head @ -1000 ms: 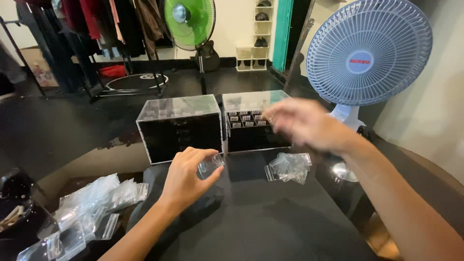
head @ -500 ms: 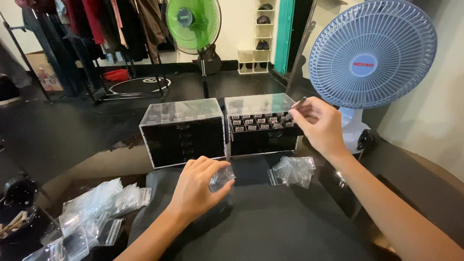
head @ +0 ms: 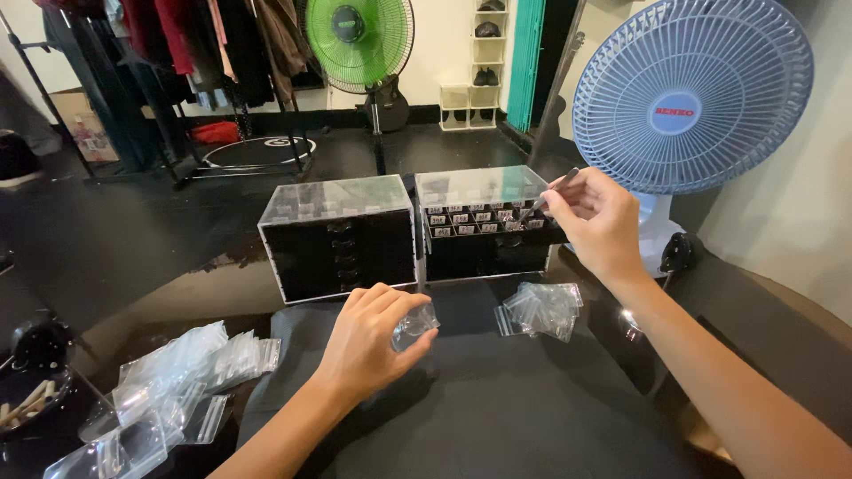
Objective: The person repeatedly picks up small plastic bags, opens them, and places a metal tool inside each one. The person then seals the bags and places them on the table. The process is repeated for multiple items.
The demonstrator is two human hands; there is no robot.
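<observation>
My left hand (head: 368,341) rests on the black mat (head: 497,408) and pinches a small clear zip bag (head: 415,325) between thumb and fingers. My right hand (head: 599,222) is raised at the right drawer box (head: 484,222), holding thin metal tweezers (head: 552,192) whose tip points into the box's pulled-out top drawer of small labelled compartments. A second clear-topped black drawer box (head: 342,235) stands shut to its left.
A loose pile of small clear bags (head: 541,310) lies on the mat right of my left hand; a larger heap of bags (head: 169,390) lies at the left. A blue table fan (head: 692,98) stands behind my right hand. A green fan (head: 359,40) and a clothes rack stand beyond.
My right hand has moved from over the table's middle to the open drawer of the right box, tweezers now at the compartments. My left hand has stayed put with the bag.
</observation>
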